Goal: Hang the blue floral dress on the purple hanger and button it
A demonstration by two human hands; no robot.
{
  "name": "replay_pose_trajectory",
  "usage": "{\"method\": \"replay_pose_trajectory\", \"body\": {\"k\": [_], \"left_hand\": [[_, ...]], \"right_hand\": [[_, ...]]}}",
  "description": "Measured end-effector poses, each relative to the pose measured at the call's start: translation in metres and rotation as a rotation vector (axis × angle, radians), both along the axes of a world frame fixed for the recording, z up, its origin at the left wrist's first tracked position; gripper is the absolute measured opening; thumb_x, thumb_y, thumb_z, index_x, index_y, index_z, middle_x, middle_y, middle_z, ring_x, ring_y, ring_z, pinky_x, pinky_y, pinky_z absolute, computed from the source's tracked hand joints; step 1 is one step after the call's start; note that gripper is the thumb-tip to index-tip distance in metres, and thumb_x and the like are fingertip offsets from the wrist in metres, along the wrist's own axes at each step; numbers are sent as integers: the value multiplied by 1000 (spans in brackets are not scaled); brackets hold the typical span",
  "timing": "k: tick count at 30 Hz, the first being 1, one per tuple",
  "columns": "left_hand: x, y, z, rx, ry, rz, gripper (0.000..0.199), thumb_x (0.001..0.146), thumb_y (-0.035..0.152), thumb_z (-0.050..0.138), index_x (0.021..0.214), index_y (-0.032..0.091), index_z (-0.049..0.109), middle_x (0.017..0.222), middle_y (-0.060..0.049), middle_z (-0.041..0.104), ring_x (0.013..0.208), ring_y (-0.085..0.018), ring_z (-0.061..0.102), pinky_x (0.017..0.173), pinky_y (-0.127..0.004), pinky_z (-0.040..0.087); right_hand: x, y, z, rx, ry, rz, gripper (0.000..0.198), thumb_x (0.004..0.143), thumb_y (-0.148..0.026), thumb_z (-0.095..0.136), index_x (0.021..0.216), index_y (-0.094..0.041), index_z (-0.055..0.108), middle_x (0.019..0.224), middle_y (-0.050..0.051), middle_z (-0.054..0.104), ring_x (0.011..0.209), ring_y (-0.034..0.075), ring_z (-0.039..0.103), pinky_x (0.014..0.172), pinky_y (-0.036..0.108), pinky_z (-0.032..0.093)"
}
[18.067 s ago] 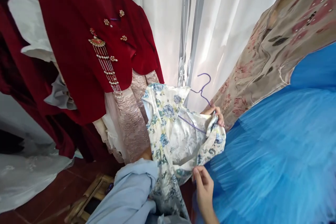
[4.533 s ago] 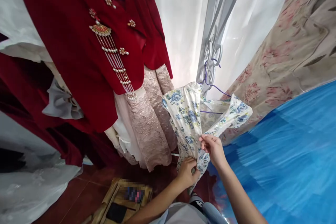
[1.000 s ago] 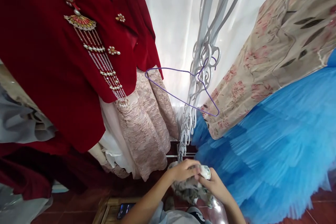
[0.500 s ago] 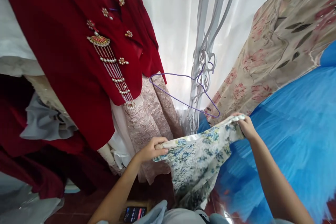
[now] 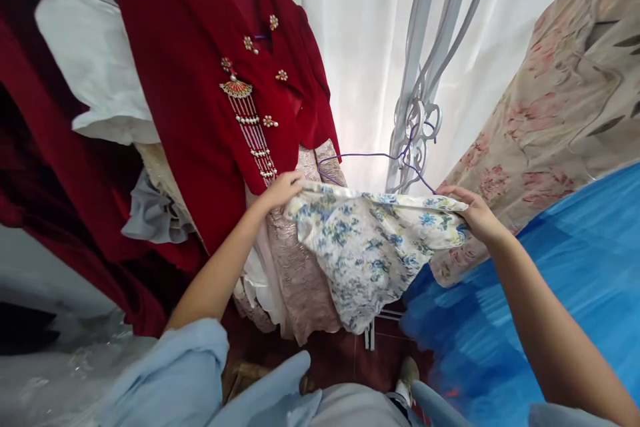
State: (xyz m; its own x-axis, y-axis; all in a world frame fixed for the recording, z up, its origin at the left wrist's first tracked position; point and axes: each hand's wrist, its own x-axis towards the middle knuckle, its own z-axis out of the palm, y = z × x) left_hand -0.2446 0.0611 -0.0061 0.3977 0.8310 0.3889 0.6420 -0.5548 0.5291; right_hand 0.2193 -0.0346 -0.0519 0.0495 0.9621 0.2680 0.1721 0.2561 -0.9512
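Observation:
Stretched between my two hands is a white garment (image 5: pixel 365 247) printed with blue and yellow flowers; its exact cut is unclear. My left hand (image 5: pixel 284 190) pinches its top edge at the left end. At the right end, my right hand (image 5: pixel 475 213) has its fingers closed round the same edge. A thin purple wire hanger (image 5: pixel 367 155) hangs from the scrollwork of a white metal stand (image 5: pixel 420 100). The garment's upper edge covers the hanger's lower bar, and one hanger shoulder comes down close to my right fingers. Whether the garment is on the hanger I cannot tell.
To the left hang a dark red jacket (image 5: pixel 200 80) with beaded ornaments, a pale pink brocade skirt (image 5: pixel 305 273) and a white blouse (image 5: pixel 100 53). A beige floral dress (image 5: pixel 530 113) and blue tulle (image 5: pixel 565 287) fill the right. A white curtain (image 5: pixel 360 47) hangs behind.
Both hands have raised the floral garment up and forward, so it now overlaps the hanger's lower part. The view has swung left, showing more of the clothes there.

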Motion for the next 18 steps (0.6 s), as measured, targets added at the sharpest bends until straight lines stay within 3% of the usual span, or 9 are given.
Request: {"method": "replay_pose_trajectory", "body": {"k": [4,6,8,11,15,18], "left_hand": [[42,57,44,251,-98,117,17,77,3,49,75,18,57,84,-4,56,83,-18,55,85,-31,46],[75,69,60,362,-165,138,21,81,2,52,90,18,62,104,-7,56,97,-19,57,95,-33,45],[108,66,66,373,-206,123,28,86,9,58,112,19,61,117,-10,53,101,-19,58,97,-34,46],[136,44,58,273,-146,33,32,94,25,56,125,18,55,119,-11,57,99,-21,60,96,-37,48],[134,16,28,193,30,-58,33,94,35,57,121,17,59,123,-14,62,113,-28,60,101,-42,45],[127,13,8,149,38,-158,34,91,27,59,124,17,58,129,-13,62,118,-27,59,103,-40,44]], "right_hand": [[6,-1,5,90,-107,-68,28,67,-37,77,89,-20,76,84,3,76,76,21,68,66,28,52],[8,0,2,111,-99,-108,25,68,-37,76,86,-20,77,81,3,76,76,21,68,66,28,53],[10,-1,-2,104,-60,-144,24,68,-36,74,84,-19,78,79,3,76,73,20,68,63,27,52],[12,-4,-7,20,38,-128,26,68,-35,71,87,-18,77,78,3,76,69,19,68,60,26,53],[17,0,0,-184,112,-27,30,71,-39,70,90,-17,76,70,5,75,59,22,69,54,30,55],[15,16,12,-110,60,-48,22,69,-38,77,78,-18,74,59,3,71,53,23,67,50,32,55]]}}
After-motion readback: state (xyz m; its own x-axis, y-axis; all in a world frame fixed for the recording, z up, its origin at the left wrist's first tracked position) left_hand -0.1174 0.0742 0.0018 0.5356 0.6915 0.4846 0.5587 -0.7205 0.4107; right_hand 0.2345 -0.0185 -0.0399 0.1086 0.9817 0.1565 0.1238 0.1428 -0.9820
